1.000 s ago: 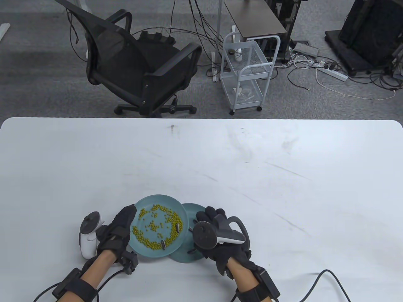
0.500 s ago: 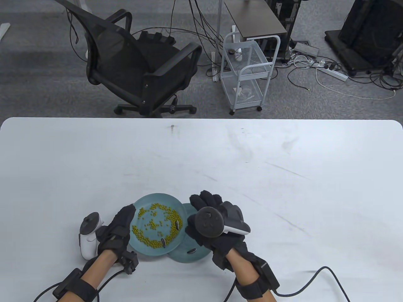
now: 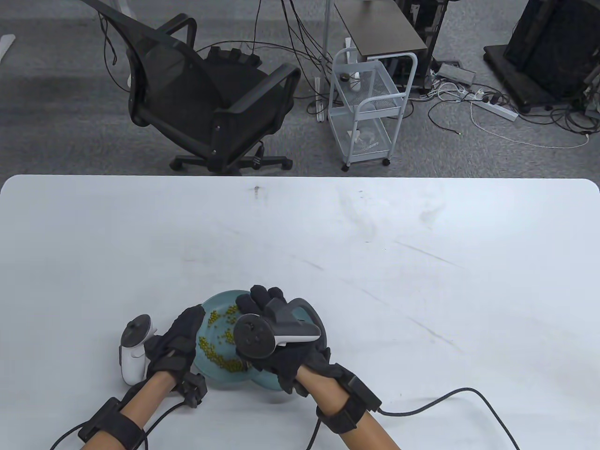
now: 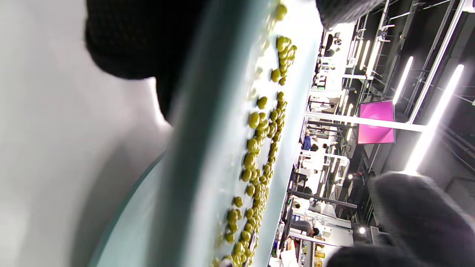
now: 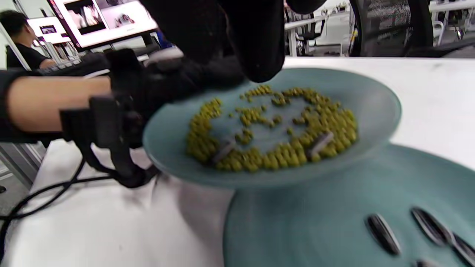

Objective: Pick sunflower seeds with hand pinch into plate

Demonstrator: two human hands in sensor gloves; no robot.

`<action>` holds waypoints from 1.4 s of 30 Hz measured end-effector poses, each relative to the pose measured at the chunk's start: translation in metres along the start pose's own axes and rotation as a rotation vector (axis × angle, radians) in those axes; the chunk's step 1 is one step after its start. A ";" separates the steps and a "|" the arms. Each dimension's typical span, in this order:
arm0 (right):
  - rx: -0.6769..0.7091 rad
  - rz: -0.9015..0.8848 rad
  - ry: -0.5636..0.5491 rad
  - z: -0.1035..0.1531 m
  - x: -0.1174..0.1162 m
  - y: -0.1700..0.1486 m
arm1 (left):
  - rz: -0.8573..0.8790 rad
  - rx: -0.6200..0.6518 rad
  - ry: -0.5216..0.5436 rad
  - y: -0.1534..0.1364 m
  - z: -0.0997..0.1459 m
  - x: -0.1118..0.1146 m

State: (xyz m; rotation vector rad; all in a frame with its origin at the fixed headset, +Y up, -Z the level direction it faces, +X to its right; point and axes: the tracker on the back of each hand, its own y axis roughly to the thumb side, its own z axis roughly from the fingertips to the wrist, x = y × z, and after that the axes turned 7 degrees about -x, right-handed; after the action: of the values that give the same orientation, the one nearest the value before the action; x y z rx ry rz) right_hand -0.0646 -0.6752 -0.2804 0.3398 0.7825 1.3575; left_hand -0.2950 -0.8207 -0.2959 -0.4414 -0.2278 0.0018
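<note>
My left hand (image 3: pixel 180 335) grips the left rim of a teal plate (image 3: pixel 221 297) and holds it tilted; it carries many green beans (image 5: pixel 274 148) and two striped sunflower seeds (image 5: pixel 321 142). A second teal plate (image 5: pixel 315 222) lies partly under it, to its right, with several sunflower seeds (image 5: pixel 382 233) on it; in the table view only a sliver of the second plate (image 3: pixel 268 383) shows. My right hand (image 3: pixel 255 302) hovers over the bean plate, fingers (image 5: pixel 259 44) hanging just above the beans with nothing seen in them. The left wrist view shows the bean plate (image 4: pixel 207 148) edge-on.
The plates sit near the front edge of a white table (image 3: pixel 375 243). A black cable (image 3: pixel 440 403) runs from my right wrist across the table's front right. An office chair (image 3: pixel 206 98) and a wire trolley (image 3: pixel 365 112) stand beyond the far edge.
My right hand has moved left, from over the lower plate to above the bean plate, and now hides most of both. My left hand still holds the bean plate in place.
</note>
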 end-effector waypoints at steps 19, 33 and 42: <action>-0.067 0.197 0.061 -0.017 -0.041 0.023 | -0.032 -0.011 0.050 -0.001 0.002 0.003; -0.022 0.281 -0.009 -0.016 -0.045 0.030 | -0.037 -0.009 0.050 -0.002 0.002 0.003; -0.036 0.273 -0.030 -0.015 -0.045 0.028 | -0.031 -0.016 0.051 -0.002 0.001 0.003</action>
State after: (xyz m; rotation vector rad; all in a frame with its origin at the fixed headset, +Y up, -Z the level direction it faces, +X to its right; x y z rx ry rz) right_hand -0.0965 -0.7154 -0.2593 0.4495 0.7040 1.6159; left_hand -0.2928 -0.8216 -0.2934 -0.4530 -0.1849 -0.0411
